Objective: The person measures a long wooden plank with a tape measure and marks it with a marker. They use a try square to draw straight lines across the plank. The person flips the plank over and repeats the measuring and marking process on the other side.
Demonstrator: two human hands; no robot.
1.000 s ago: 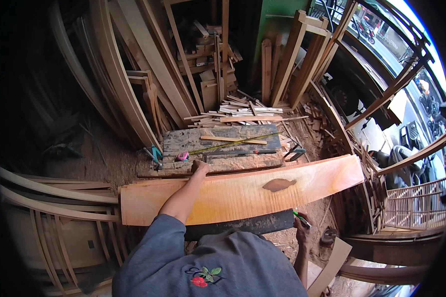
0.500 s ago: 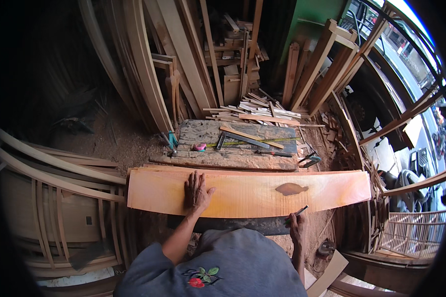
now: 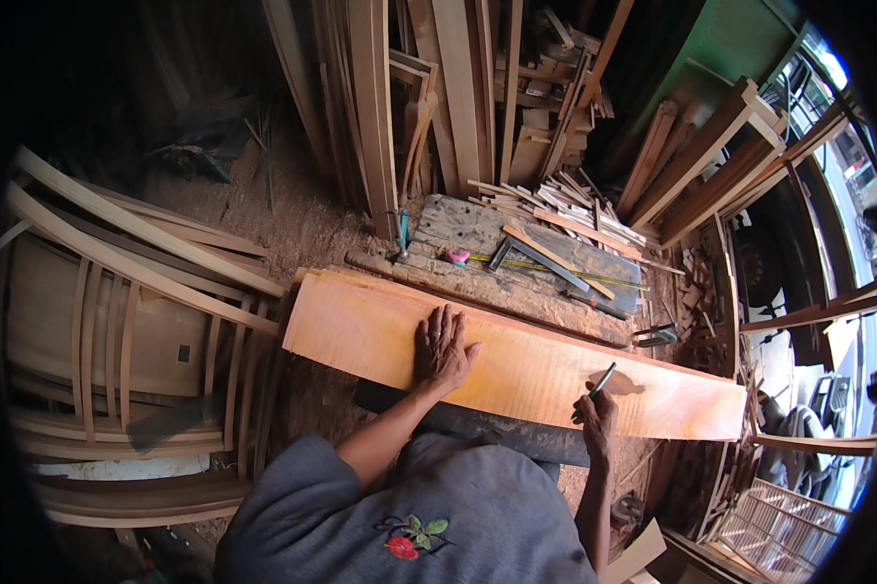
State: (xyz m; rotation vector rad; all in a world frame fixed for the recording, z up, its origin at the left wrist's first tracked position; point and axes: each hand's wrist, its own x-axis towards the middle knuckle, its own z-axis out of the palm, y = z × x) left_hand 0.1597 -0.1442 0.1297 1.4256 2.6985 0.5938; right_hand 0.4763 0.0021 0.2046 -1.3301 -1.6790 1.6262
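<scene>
Tall timbers [image 3: 368, 117] are standing on end at the back, probably to keep the floor free for working. The board [image 3: 516, 368], a long pale one, is lying slantwise across the person's front, between body and bench, with another layer's edge showing along its far side. It is covering whatever is bearing it, so I cannot tell what that is. The bench [image 3: 458, 219] is sitting just beyond, seemingly serving as a shelf within reach. A clamp [image 3: 403, 236] is standing at the bench's left end, its purpose unclear.

The left hand [image 3: 444, 350] is pressing palm down on the board, left of its middle, fingers spread and gripping nothing; this looks like steadying. The right hand [image 3: 599, 411] is hovering over or resting on the near edge, beside the dark patch [image 3: 631, 385]; which of the two, I cannot tell. Its fingers are curling closed round a pen [image 3: 606, 376], slanting it as one does for marking.

On the bench, a square [image 3: 563, 275] is lying beside a thin strip [image 3: 596, 286], and a pink tape [image 3: 456, 256] is lying with its yellow blade drawn out, apparently keeping measuring tools handy.
</scene>
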